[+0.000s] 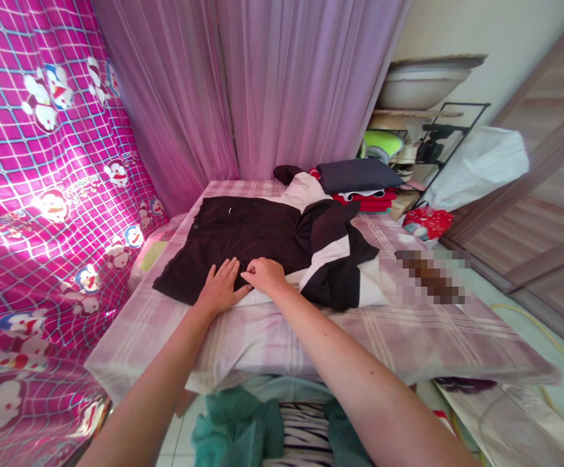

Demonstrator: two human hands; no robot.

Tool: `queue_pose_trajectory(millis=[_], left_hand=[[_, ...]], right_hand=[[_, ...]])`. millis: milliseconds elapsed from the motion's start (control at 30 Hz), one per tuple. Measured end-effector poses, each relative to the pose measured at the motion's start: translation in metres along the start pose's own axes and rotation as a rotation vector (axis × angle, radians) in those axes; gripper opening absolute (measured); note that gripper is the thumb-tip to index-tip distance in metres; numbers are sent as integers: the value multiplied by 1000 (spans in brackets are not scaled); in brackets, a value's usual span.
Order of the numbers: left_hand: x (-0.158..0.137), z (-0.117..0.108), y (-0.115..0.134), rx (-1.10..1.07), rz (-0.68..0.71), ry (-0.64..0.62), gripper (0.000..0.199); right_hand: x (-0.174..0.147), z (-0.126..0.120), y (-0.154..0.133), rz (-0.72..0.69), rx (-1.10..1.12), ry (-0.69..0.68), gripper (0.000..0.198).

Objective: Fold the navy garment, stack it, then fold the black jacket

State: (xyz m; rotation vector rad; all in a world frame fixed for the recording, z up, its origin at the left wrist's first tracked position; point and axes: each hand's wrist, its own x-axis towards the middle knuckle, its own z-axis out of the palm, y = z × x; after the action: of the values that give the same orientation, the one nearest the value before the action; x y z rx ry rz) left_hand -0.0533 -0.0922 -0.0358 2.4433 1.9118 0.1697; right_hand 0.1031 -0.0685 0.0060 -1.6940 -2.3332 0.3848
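Note:
A black and white jacket (247,227) lies spread on the cloth-covered table (384,350), its hem toward the left and its black-and-white sleeve (330,253) folded over at the right. My left hand (221,285) rests flat on the black part near the jacket's near edge, fingers stretched out. Just to its right, my right hand (265,274) is closed, thumb and fingers pinched together at the jacket's fabric. The exact bit between those fingertips is hidden.
Folded clothes (360,178) are stacked at the table's back right. Behind them stands a rack (450,133) with shoes and a basin (423,84). Purple curtains (272,84) hang behind the table, and a pink patterned curtain (68,194) hangs at the left. A blurred patch covers something on the right.

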Motion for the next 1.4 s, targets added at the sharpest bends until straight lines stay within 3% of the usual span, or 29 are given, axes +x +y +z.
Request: queue_pose_trajectory(millis=[367, 667, 967, 1400], left_hand=[[0, 6, -2, 26, -17, 33, 78], [1, 1, 2, 49, -32, -48, 81], [0, 8, -3, 37, -19, -15, 77], [0, -2, 6, 42, -53, -53, 80]], right_hand=[[4, -4, -13, -17, -93, -35, 28], [-3, -2, -10, 141, -18, -10, 28], [-2, 5, -12, 68, -49, 21, 27], [0, 2, -8, 187, 9, -18, 28]])
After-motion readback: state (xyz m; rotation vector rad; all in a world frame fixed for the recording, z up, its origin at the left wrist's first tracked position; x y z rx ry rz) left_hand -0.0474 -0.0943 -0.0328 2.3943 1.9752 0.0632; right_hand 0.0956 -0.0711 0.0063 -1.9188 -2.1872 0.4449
